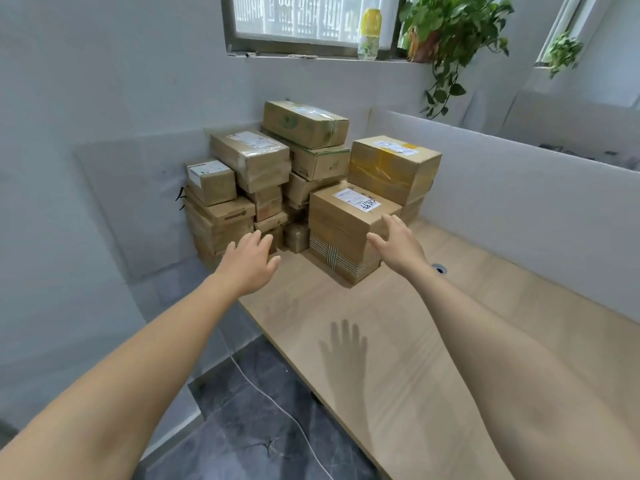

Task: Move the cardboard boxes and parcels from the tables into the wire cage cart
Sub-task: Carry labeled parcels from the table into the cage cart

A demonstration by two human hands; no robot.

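Observation:
Several cardboard boxes are stacked at the far corner of a light wooden table [398, 341]. Nearest to me stands a box with a white label [343, 220] on top of a box with striped tape [341, 259]. Behind it sits a box with yellow tape [391, 168]. My right hand [394, 242] is open, fingers spread, at the right front corner of the labelled box. My left hand [251, 259] is open too, held in the air left of that box, in front of the left stack [218, 220]. Neither hand holds anything. The wire cage cart is out of view.
Grey partition panels [519, 202] edge the table at the back and right. A cable hole [440, 270] is in the table right of my right wrist. A white cable [277, 403] runs over the dark floor at the left. Plants [450, 26] and a bottle [370, 32] stand on the windowsill.

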